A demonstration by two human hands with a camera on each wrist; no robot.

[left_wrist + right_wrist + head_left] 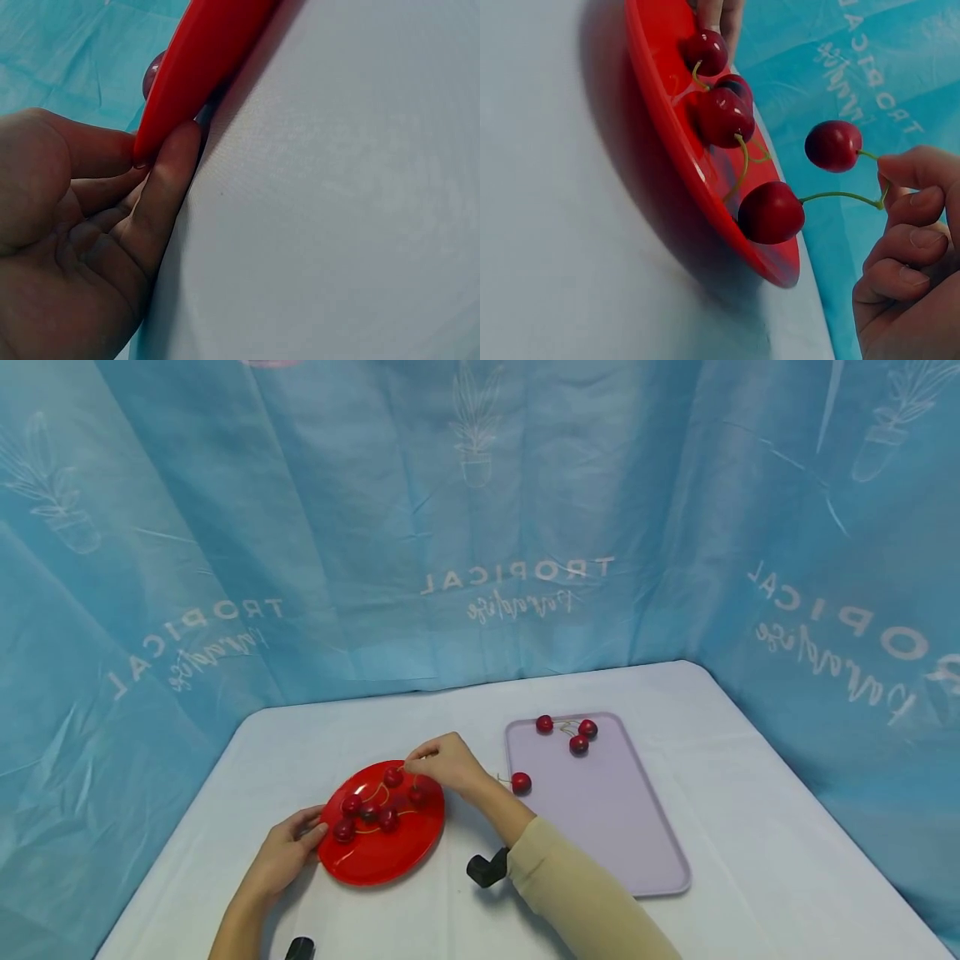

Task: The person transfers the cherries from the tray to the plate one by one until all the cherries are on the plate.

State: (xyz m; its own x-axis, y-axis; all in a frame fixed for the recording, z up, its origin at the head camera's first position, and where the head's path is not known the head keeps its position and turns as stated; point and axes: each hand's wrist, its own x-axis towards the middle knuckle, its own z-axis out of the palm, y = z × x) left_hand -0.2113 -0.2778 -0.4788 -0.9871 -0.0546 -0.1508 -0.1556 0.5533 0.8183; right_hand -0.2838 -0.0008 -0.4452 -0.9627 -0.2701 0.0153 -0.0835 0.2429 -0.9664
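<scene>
— Where is the pair of glossy, dark-red cherries (pixel 832 146) with thin green stems?
— Over the round, shiny red plate (pixel 371 864). The bare right hand (pixel 447 762) pinches the stems in its fingertips, its forearm slanting in across the table.
— And the left hand (pixel 288 843)?
— It grips the plate's left rim; the left wrist view alone shows a fingertip tucked beneath the edge.
— What does the right wrist view add?
— One cherry dangling clear, the other beside the rim; contact there, I can't tell.
— Farther out?
— Only the head view shows the flat, rectangular lilac tray (pixel 600 810) bearing four more cherries (pixel 578 744).
</scene>
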